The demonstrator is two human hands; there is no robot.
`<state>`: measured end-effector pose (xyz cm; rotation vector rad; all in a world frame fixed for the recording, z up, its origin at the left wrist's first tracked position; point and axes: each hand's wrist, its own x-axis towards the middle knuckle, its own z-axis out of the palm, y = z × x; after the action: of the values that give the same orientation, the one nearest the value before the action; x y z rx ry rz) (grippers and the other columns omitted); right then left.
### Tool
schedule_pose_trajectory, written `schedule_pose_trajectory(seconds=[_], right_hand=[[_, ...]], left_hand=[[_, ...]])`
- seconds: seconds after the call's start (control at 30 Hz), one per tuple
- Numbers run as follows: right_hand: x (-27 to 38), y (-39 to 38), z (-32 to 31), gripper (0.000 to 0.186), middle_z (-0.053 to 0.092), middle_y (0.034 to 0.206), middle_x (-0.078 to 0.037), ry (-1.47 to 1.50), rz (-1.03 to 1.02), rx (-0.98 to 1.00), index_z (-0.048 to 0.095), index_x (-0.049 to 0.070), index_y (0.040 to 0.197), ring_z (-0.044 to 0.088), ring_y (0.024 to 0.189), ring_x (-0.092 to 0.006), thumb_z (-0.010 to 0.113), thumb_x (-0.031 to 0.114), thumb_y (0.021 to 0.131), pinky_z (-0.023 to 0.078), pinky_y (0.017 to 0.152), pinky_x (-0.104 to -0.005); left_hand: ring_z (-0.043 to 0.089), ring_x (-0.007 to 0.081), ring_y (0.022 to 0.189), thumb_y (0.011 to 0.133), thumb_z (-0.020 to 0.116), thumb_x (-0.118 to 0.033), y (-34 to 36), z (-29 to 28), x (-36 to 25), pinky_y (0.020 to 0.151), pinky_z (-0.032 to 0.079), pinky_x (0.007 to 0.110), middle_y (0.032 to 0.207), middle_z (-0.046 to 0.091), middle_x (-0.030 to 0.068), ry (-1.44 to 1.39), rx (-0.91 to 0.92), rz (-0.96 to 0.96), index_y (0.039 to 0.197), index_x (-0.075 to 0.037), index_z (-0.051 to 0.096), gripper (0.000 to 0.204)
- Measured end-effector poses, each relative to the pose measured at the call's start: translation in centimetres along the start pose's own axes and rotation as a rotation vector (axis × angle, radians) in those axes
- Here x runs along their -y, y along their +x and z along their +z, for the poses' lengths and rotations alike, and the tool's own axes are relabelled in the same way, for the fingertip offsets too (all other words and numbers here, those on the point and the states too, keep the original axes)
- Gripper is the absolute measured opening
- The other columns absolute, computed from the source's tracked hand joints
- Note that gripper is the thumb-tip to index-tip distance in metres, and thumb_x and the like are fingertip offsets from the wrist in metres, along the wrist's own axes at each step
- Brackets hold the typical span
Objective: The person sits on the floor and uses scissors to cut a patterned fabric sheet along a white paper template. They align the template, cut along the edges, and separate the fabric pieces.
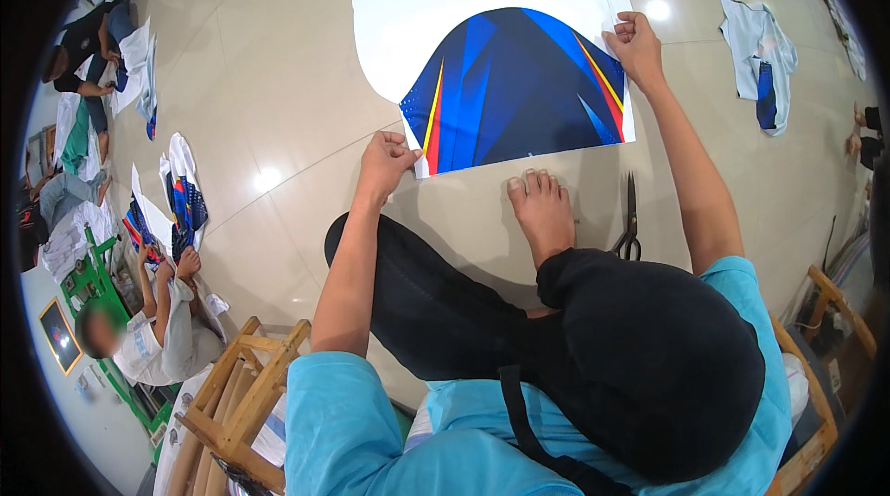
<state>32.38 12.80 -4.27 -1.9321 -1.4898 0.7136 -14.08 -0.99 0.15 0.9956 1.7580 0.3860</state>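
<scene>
A printed fabric panel (pixel 519 93) in dark blue with red and yellow streaks and a curved top lies flat on the floor. White fabric (pixel 399 14) spreads beyond its far side; whether the two are one piece I cannot tell. My left hand (pixel 385 167) is closed at the panel's near left corner, thumb and fingers pinching its white edge. At the far right edge my right hand (pixel 640 51) pinches the fabric between thumb and fingertips. Black-handled scissors (pixel 629 218) rest on the floor to the right of my bare foot (pixel 542 213), blades pointing away from me.
White and blue fabric pieces (pixel 760 60) lie on the floor at the right. On the left a seated person (pixel 162 315) handles printed fabric (pixel 181 209), and another person (pixel 88 51) works farther off. Wooden stools (pixel 246 385) stand near my left side and right side.
</scene>
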Motion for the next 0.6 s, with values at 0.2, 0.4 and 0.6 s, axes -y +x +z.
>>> schedule_pose_trajectory(seconds=[0.2,0.4,0.6], right_hand=[[-0.6,-0.4,0.0,0.043,0.074,0.105,-0.014,0.001,-0.022,-0.022,0.061,0.000,0.125,0.073,0.092,-0.0238,0.077,0.014,0.088,0.058,0.085,-0.0371],[-0.6,-0.2,0.0,0.041,0.075,0.102,-0.013,-0.013,0.016,-0.026,0.061,0.001,0.124,0.073,0.091,-0.0244,0.076,0.013,0.088,0.058,0.085,-0.0370],[-0.5,-0.3,0.4,0.040,0.075,0.101,-0.013,-0.002,0.018,-0.034,0.062,0.001,0.124,0.074,0.092,-0.0246,0.076,0.012,0.088,0.058,0.084,-0.0372]], left_hand=[[0.069,0.0171,0.082,0.088,0.081,-0.006,-0.4,-0.1,-0.6,0.072,0.056,0.029,0.092,0.069,0.0108,0.057,0.037,-0.025,0.120,0.005,0.053,0.044],[0.071,0.0176,0.078,0.087,0.082,-0.006,0.1,0.1,0.5,0.070,0.056,0.030,0.085,0.069,0.0104,0.090,0.017,0.050,0.116,0.005,0.052,0.043],[0.072,0.0179,0.072,0.084,0.084,-0.005,0.0,0.4,1.1,0.065,0.056,0.031,0.076,0.069,0.0095,0.105,-0.059,0.084,0.108,0.003,0.054,0.040]])
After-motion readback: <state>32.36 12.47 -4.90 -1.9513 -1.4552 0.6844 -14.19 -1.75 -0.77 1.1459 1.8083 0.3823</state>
